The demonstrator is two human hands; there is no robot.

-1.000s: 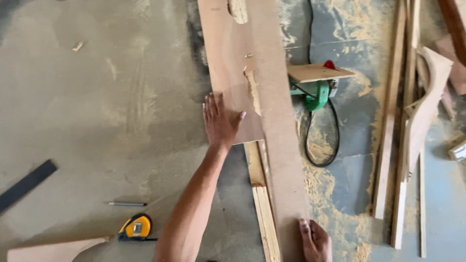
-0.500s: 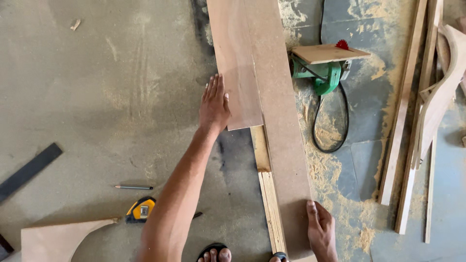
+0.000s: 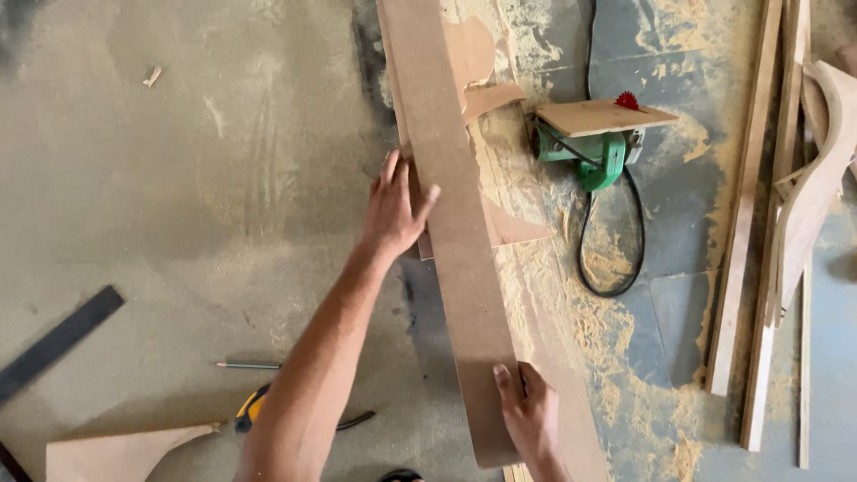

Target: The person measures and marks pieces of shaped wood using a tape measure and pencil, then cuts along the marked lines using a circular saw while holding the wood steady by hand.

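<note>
The long board (image 3: 451,223) is a narrow strip of brown fibreboard that lies over the dusty floor (image 3: 178,178) and runs from the top of the view down to the bottom, a little slanted to the right. The left hand (image 3: 395,210) holds it at its left edge, around the middle of its length: the fingers (image 3: 389,170) point upward and lie close together along the edge, and the thumb (image 3: 427,202) is spread to the right and rests on the top face. The right hand (image 3: 528,412) grips the near end of the board at the right edge; its fingers are bent around this edge and pressed on the board, but I cannot tell how far they go under it.

Under the board there are other flat brown pieces (image 3: 509,223) with curved cuts, and a lot of sawdust (image 3: 536,268) beside them. Just to the right stands a green power saw (image 3: 596,147) with a small wooden plate on top and a red toothed blade, and its black cable (image 3: 616,259) makes a loop on the floor. Further right, long wooden slats (image 3: 745,223) and a curved wooden part (image 3: 817,178) lie together. At the lower left, well apart from the hands, are a pencil (image 3: 248,364), a yellow tape measure (image 3: 252,409) partly hidden by the left forearm, a cut-off board piece (image 3: 125,451) and a dark flat bar (image 3: 58,344).
</note>
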